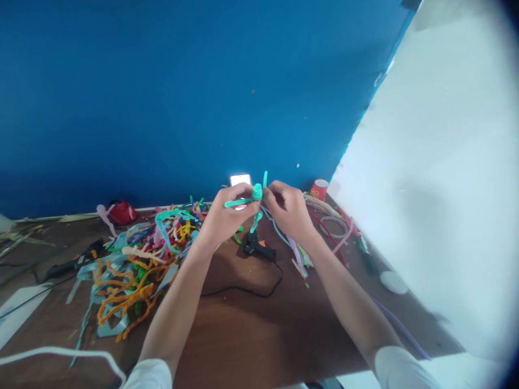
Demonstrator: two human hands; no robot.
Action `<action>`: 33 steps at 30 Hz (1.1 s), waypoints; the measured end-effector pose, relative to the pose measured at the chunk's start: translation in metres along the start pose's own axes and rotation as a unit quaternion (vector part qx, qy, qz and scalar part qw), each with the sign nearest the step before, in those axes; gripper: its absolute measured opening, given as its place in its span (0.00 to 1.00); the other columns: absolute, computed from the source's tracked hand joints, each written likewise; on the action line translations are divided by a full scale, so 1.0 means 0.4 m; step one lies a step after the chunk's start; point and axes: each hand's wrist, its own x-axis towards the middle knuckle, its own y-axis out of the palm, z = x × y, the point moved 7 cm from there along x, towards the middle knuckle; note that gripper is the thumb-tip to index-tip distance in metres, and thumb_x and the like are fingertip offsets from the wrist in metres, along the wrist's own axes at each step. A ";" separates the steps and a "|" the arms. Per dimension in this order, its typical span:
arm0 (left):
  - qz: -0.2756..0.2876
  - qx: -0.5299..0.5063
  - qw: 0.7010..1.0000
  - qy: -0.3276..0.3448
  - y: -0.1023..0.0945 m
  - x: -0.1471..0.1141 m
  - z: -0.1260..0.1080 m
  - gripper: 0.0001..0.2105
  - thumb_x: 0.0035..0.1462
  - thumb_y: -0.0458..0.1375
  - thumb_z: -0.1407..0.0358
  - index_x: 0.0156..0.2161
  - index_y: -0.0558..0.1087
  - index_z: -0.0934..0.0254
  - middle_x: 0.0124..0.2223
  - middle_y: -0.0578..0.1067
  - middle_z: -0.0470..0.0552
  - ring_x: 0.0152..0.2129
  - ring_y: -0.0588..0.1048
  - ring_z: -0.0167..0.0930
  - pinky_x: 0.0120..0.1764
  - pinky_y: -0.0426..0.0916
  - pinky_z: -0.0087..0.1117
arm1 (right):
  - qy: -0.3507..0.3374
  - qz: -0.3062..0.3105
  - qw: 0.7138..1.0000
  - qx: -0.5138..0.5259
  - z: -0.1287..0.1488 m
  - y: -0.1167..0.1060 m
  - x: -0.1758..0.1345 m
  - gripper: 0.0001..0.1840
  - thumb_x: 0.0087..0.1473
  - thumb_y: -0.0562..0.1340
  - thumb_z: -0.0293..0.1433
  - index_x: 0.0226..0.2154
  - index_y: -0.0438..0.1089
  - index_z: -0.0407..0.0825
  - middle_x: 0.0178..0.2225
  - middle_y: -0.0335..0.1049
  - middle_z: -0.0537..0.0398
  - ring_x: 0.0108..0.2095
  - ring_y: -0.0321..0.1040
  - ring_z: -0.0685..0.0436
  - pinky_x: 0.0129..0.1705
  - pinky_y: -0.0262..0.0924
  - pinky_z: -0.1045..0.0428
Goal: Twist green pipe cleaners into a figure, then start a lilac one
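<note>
Above and slightly beyond the black gun-shaped tool on the table, a green fuzzy piece is held up between both hands. The left hand grips it between thumb and fingers, with one strand sticking out across that hand and another hanging toward the tool. The right hand has thumb and forefinger pinched together on its near-upright strand. The tool's dark cord curves round on the person's side of it. Left of the tool spreads a tangled heap of colored fuzzy strands, and past that heap lies a second black tool. Beyond the gun-shaped tool, near the blue wall, is a lit phone, partly hidden by the hands. Right of the tool are a loose bundle of pale strands, a red cup farther back, and a white disc well apart.
</note>
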 end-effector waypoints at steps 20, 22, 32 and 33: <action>-0.034 -0.283 0.944 -0.168 0.012 0.001 0.079 0.08 0.46 0.68 0.65 0.31 0.75 0.65 0.29 0.77 0.49 0.25 0.75 0.26 0.29 0.72 0.27 | -0.071 0.196 0.962 0.177 0.032 -0.040 -0.007 0.30 0.48 0.71 0.37 0.54 0.70 0.54 0.45 0.74 0.52 0.45 0.71 0.43 0.47 0.66 0.49; -0.022 -0.296 0.937 -0.186 0.015 0.001 0.090 0.08 0.45 0.68 0.65 0.31 0.76 0.66 0.29 0.77 0.50 0.24 0.74 0.26 0.29 0.72 0.27 | -0.124 0.161 0.973 0.111 0.048 -0.041 -0.007 0.23 0.53 0.69 0.36 0.52 0.72 0.55 0.43 0.74 0.52 0.43 0.71 0.44 0.46 0.66 0.49; 0.103 -0.267 0.941 -0.183 0.044 -0.021 0.057 0.13 0.50 0.68 0.58 0.36 0.77 0.65 0.33 0.78 0.51 0.27 0.77 0.29 0.35 0.73 0.31 | -0.221 0.047 0.974 -0.027 0.037 -0.059 0.001 0.10 0.59 0.62 0.41 0.35 0.77 0.56 0.34 0.72 0.53 0.37 0.67 0.43 0.41 0.61 0.46; 0.107 -0.248 0.949 -0.163 0.042 -0.020 0.054 0.14 0.50 0.68 0.57 0.37 0.77 0.64 0.33 0.78 0.51 0.28 0.76 0.29 0.36 0.73 0.31 | -0.217 0.051 0.974 -0.050 0.037 -0.052 0.001 0.11 0.60 0.61 0.41 0.34 0.75 0.54 0.34 0.71 0.53 0.38 0.66 0.43 0.42 0.59 0.46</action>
